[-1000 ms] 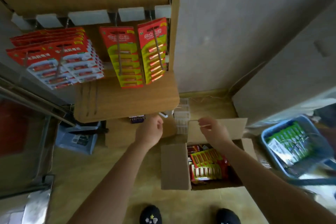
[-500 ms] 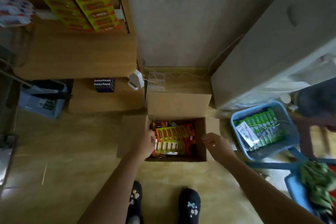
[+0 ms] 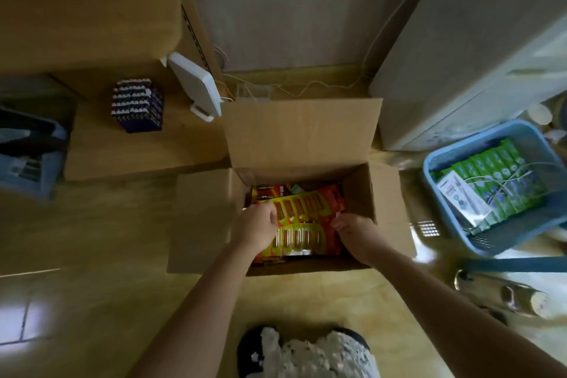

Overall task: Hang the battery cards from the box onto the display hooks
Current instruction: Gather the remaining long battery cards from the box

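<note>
An open cardboard box (image 3: pixel 302 138) stands on the floor below me, its flaps folded out. Red and yellow battery cards (image 3: pixel 310 215) lie stacked inside it. Both of my hands are down in the box. My left hand (image 3: pixel 257 225) rests on the left end of the top cards with its fingers curled over them. My right hand (image 3: pixel 356 232) has its fingers bent at the cards' right edge. Whether either hand grips a card is not clear. The display hooks are out of view.
A blue basket (image 3: pixel 460 233) holding green packs sits on the floor to the right. A low wooden shelf (image 3: pixel 147 147) at left carries a dark block of batteries (image 3: pixel 136 104) and a white device (image 3: pixel 196 86). A grey cabinet (image 3: pixel 460 49) rises at right.
My view has dropped from the hanging cards down to the box. Both hands moved from above the box flaps down into it and onto the cards.
</note>
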{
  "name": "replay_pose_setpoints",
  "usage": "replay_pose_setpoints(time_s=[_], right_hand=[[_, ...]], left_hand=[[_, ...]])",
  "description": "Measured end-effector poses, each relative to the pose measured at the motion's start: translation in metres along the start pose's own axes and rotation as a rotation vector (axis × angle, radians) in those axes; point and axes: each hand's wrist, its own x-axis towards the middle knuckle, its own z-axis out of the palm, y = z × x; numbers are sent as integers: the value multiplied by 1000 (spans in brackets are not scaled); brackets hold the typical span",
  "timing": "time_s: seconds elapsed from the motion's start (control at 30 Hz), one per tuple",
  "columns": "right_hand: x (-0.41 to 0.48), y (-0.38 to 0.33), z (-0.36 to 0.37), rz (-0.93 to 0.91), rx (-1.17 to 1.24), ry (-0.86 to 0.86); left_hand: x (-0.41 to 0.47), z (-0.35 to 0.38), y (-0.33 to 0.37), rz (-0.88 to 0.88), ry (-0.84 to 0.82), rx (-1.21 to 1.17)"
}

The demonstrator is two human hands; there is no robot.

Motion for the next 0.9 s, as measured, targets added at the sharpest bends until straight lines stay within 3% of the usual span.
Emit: replay_pose_setpoints(time_s=[0.2,0.4,0.5,0.67,0.8,0.9], right_hand=[[95,44,45,-44,-242,-96],[170,79,76,-62,-443,-232],[177,86,86,-74,-562,-275],[165,78,79,-8,-644,-259],[152,67,70,-4,-677,-234],[147,59,60,-41,-655,-235]], left_hand=[[89,68,-28,116,24,41],[163,120,-35,196,-72,126],[174,133,-39,186,-131,116],[166,124,-40,140,-80,60],[167,106,-45,20,-227,-199],[169,90,-50,0,-342,-209]])
